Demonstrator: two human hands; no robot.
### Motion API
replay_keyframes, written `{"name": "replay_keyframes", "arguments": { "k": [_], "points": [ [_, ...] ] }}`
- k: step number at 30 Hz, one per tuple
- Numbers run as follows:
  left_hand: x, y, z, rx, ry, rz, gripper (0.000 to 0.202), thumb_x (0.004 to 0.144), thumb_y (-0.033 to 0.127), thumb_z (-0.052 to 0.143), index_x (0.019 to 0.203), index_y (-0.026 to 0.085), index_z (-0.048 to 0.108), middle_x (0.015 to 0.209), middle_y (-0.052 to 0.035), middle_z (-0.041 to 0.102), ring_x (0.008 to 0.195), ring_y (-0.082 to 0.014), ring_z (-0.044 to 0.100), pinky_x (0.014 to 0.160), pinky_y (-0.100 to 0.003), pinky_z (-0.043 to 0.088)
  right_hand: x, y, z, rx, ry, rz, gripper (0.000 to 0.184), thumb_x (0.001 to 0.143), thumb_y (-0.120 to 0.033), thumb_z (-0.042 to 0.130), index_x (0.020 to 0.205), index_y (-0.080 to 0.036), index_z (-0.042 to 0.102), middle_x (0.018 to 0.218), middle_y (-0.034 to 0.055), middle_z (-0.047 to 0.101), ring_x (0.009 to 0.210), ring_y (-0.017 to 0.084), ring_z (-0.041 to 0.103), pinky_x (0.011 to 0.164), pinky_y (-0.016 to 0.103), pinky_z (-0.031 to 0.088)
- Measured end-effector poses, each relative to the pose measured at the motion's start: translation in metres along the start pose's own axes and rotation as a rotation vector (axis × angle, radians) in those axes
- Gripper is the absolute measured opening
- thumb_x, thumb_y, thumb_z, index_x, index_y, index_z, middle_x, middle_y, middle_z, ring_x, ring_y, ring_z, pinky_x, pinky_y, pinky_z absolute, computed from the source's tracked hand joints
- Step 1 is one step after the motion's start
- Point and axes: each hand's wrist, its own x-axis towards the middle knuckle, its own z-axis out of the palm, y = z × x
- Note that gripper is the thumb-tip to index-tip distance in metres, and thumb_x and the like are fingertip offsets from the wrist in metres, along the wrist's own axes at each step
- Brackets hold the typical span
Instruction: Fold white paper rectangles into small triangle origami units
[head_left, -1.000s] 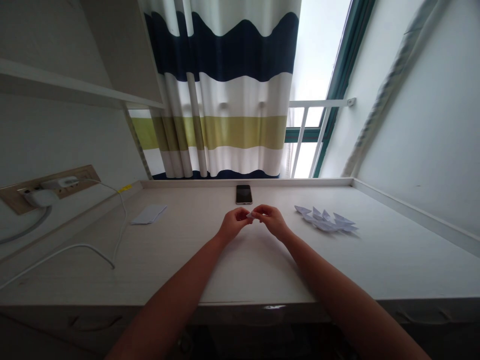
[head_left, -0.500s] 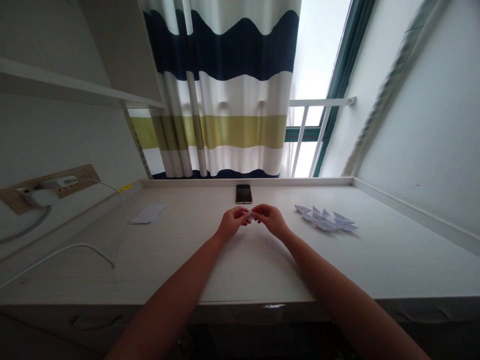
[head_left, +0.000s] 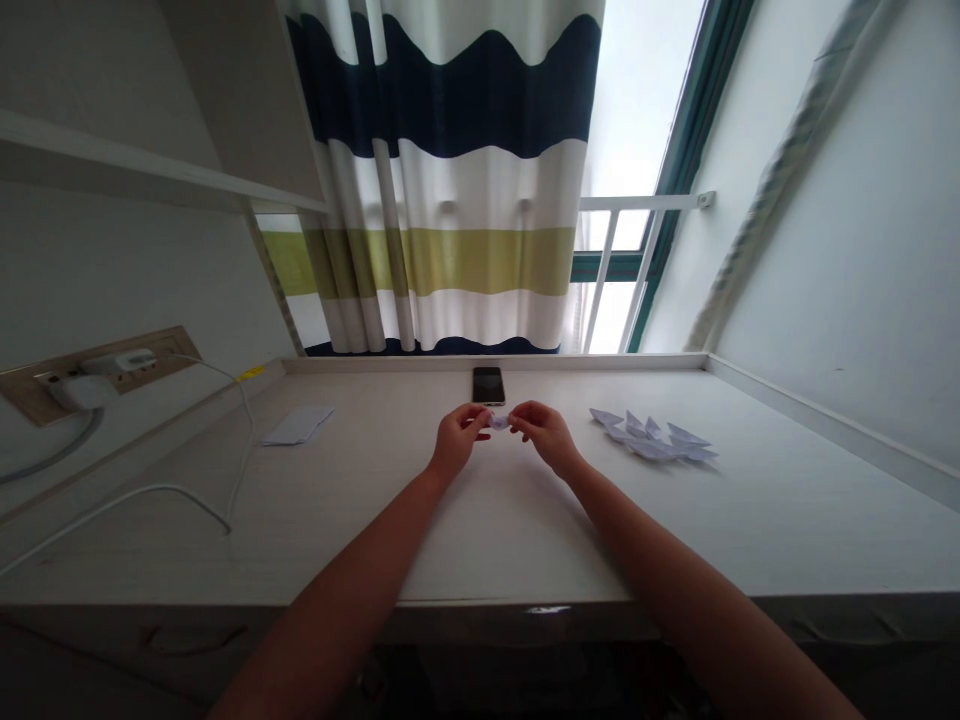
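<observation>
My left hand [head_left: 456,440] and my right hand [head_left: 547,437] are both grasping, not clenched into fists: the fingers of each curve inward and meet from opposite sides on a small folded paper piece [head_left: 497,422]. This piece is held just above the table [head_left: 757,525], in front of my body and between my hands. Its exact folds are too small to make out.

Handling: the piece is probably very light and fairly soft, stiffer only along its creases. Thin paper like this may crush or spring open under a hard pinch, so light fingertip pressure on its doubled edges seems the safest hold.

Surroundings: a black smartphone [head_left: 488,385] lies just beyond my hands, near the far edge of the table. To the right is a loose cluster of pointed folded paper pieces [head_left: 651,438]. To the left lie flat white paper slips [head_left: 298,425], and a white cable [head_left: 172,490] curves across the table from a wall socket panel [head_left: 97,378] on the left. Beyond the table hangs a striped curtain [head_left: 450,190] in navy, white and olive-yellow, beside a window railing [head_left: 637,203].
</observation>
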Motion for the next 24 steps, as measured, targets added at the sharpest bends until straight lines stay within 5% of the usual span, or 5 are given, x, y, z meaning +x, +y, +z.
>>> {"name": "replay_keyframes", "arguments": {
  "k": [8, 16, 24],
  "points": [
    [0.0, 0.0, 0.001, -0.103, 0.013, -0.018, 0.022, 0.072, 0.033, 0.057, 0.078, 0.013, 0.051, 0.075, -0.0031, 0.059, 0.072, -0.017, 0.063, 0.061, -0.032, 0.052, 0.001, 0.003, 0.001, 0.204, 0.022, 0.01, 0.022, 0.062, -0.032, 0.065, 0.069, -0.018, 0.05, 0.063, -0.0026, 0.06, 0.061, 0.013, 0.06, 0.062, 0.03, 0.048],
    [-0.002, 0.003, 0.001, -0.033, -0.14, -0.006, 0.036, 0.063, 0.023, 0.066, 0.095, 0.017, 0.052, 0.093, -0.0055, 0.059, 0.076, -0.0163, 0.061, 0.065, -0.033, 0.052, 0.003, 0.009, 0.001, 0.213, 0.015, -0.03, 0.024, 0.061, -0.035, 0.066, 0.068, -0.018, 0.05, 0.063, -0.002, 0.06, 0.06, 0.013, 0.059, 0.066, 0.033, 0.049],
    [0.0, -0.001, -0.001, -0.019, -0.082, 0.013, 0.024, 0.059, 0.021, 0.068, 0.078, 0.014, 0.056, 0.073, -0.0022, 0.063, 0.07, -0.0148, 0.06, 0.067, -0.032, 0.05, 0.003, 0.01, 0.002, 0.264, 0.007, -0.024, 0.024, 0.061, -0.035, 0.067, 0.069, -0.019, 0.051, 0.062, -0.0032, 0.06, 0.059, 0.012, 0.059, 0.066, 0.033, 0.049]
  ]
}}
